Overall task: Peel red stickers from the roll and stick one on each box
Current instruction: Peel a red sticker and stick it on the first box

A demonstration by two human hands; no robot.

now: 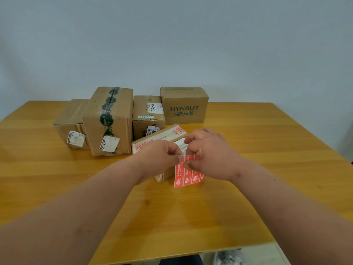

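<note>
Only the head view to go on. Both hands are up over the middle of the table [267, 150], just in front of the nearest box [160, 136]. The left hand [162, 157] pinches the top edge of the red sticker strip [188, 175], and the right hand [208, 155] pinches at a sticker on it, looks like mid-peel.

What could go wrong, I'd say: the sticker tears or curls and sticks to itself if it's pulled too sharply, or two lift at once since they sit edge to edge.

Readable stuff: the back right box [184, 106] says HYNAUT with Chinese characters under it. The box beside it [148, 115] has a label reading BAHA. Print on the stickers is too small to read.
</note>
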